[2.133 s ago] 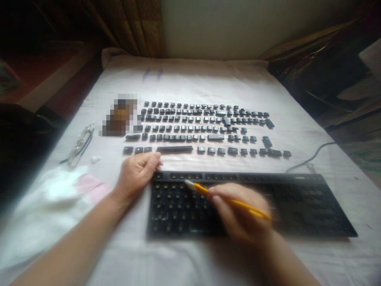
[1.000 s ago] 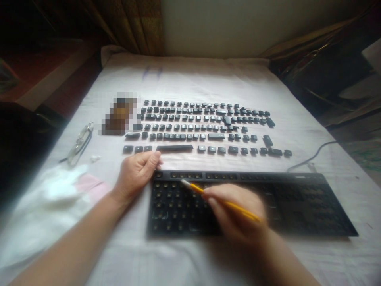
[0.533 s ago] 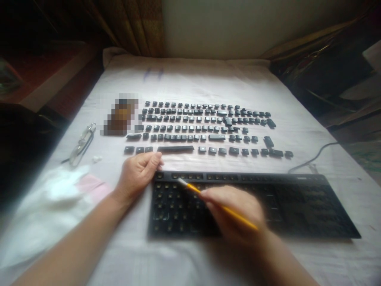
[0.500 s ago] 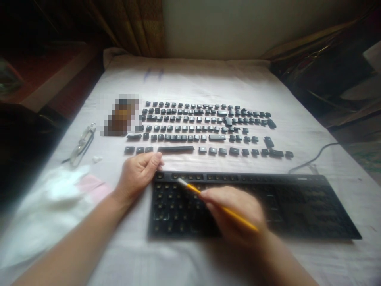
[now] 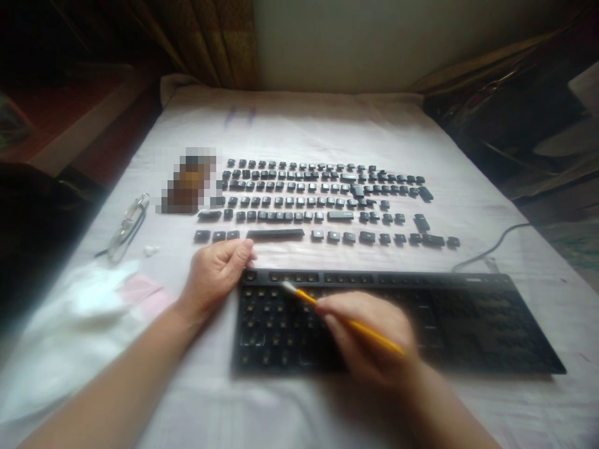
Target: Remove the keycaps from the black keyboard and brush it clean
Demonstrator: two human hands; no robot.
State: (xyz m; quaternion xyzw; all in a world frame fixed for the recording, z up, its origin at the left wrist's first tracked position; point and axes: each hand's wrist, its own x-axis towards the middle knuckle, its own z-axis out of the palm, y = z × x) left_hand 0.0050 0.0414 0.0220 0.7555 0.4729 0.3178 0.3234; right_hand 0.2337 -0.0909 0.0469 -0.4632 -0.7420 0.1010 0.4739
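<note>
A black keyboard with its keycaps off lies on the cloth-covered surface, bare key sockets showing on its left part. My left hand is closed at its upper left corner, fingers curled against the edge. In my right hand, a thin yellow stick with a whitish tip is pinched like a pen. Its tip is over the sockets just below the top row. My right hand covers the middle of the keyboard. Beyond it, loose black keycaps lie in several rows, with the long space bar among them.
Eyeglasses and small white bits lie on the left. A white cloth with a pink patch is bunched near my left forearm. A blurred-out object lies left of the keycaps. A cable runs off right.
The stick's pale tip has shifted very slightly to the right over the sockets. My left hand stays at the keyboard's corner, and the keycap rows are unchanged.
</note>
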